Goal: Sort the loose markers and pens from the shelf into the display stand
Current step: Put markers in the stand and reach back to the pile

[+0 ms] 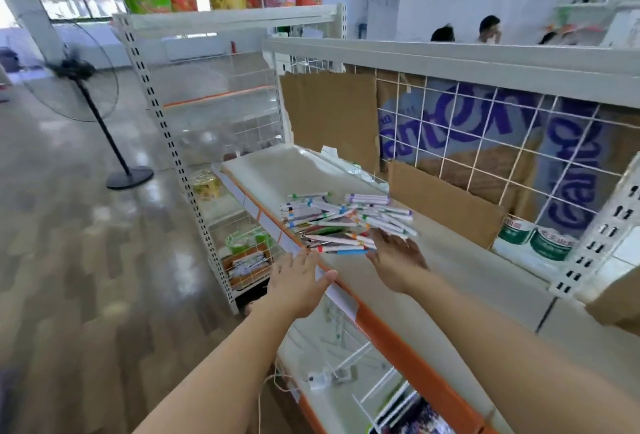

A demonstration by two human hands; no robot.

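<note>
The markers and pens [341,222] lie in a loose heap on the white shelf [460,271], toward its near-left part close to the orange front edge [377,326], with brown cardboard [443,205] and a wire grid [485,129] standing behind them on the far side. Both arms reach in from the near side. The right hand [396,259] is over the shelf with its fingers straight and slightly spread, their tips at or touching the near end of the heap; it holds nothing. The left hand [299,279] is flat as well, fingers straight and close together, hovering at the shelf's front edge just left of the heap, with the thumb lying against the price strip; it too holds nothing. By the look of it this is the very start of the gathering step: nothing has been lifted, and the whole heap is still on the shelf. No display stand can be made out in this view, so where the pens must go cannot be told from here. The next move seems to call for closing the two hands in from either side of the heap, scooping or pinching up a bundle, and minding that thin pens near the edge do not roll off onto the lower shelves [343,357].
</note>
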